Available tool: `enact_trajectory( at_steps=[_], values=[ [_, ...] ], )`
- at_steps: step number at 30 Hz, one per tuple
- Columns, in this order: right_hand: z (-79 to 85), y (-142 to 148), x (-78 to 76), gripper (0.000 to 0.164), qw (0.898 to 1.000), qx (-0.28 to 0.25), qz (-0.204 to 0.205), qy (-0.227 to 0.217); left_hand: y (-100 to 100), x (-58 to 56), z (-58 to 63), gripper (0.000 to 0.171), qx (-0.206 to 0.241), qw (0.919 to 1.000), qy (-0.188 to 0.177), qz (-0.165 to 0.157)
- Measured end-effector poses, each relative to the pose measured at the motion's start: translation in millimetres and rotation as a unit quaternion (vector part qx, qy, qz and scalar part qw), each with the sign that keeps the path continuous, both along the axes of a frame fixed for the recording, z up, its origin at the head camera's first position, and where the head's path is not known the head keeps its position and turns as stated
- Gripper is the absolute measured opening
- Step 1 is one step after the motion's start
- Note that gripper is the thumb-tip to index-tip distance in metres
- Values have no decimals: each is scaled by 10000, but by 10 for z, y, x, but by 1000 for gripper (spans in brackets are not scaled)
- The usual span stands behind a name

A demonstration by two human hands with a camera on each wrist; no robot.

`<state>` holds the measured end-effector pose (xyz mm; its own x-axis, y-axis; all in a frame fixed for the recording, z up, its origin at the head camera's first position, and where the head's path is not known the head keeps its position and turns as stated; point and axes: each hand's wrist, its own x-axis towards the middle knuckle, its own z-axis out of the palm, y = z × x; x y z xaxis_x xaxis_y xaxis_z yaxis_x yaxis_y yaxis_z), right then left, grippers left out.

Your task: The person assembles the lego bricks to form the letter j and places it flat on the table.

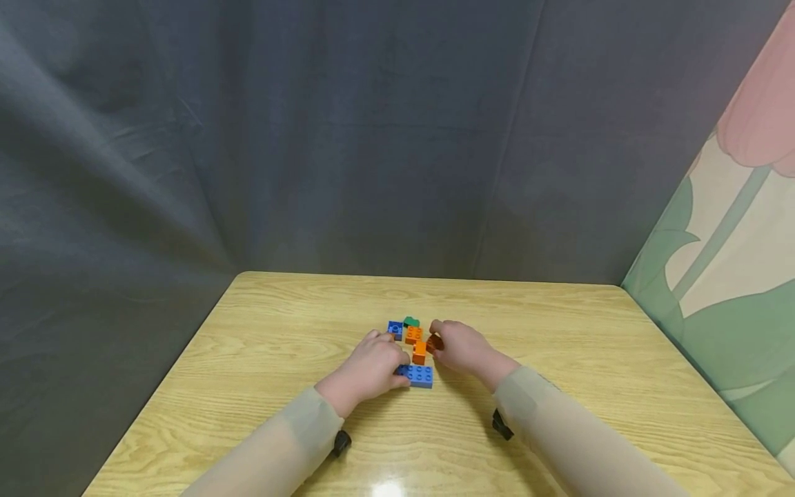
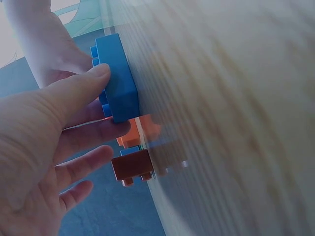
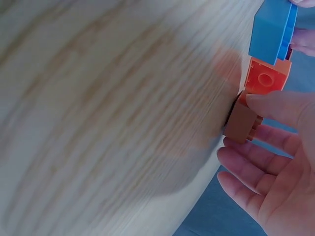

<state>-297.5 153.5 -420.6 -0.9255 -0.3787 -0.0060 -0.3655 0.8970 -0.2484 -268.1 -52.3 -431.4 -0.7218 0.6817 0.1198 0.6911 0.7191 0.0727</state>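
Observation:
My left hand (image 1: 377, 364) holds a long blue toy brick (image 1: 420, 376) between thumb and fingers; its studs face up, close on the table. Across from it, my right hand (image 1: 461, 347) pinches a brown brick (image 3: 241, 120) with the thumb on one side and fingertips on the other. Between the hands an orange brick (image 1: 419, 353) lies on its side, its hollow underside toward the right wrist camera. A second orange brick (image 1: 414, 335) stands studs up just behind. Beyond the left fingertips, another brown brick (image 2: 132, 164) lies on its side, mostly covered by that hand in the head view.
A smaller blue brick (image 1: 395, 327) and a green piece (image 1: 411, 322) sit at the far side of the group. The wooden table (image 1: 279, 310) ends at a dark curtain (image 1: 373, 138) behind; a flower-patterned panel (image 1: 733, 276) borders its right side.

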Motion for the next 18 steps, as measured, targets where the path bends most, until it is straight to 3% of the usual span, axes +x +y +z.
enact_trajectory(
  at_steps=[10,18],
  values=[
    [28,41,36,31,10000,-53,-71,4,-2,17,12,26,79,9998,-121,107],
    [166,114,145,26,9992,-401,19,26,-10,13,4,26,51,9999,-78,96]
  ],
)
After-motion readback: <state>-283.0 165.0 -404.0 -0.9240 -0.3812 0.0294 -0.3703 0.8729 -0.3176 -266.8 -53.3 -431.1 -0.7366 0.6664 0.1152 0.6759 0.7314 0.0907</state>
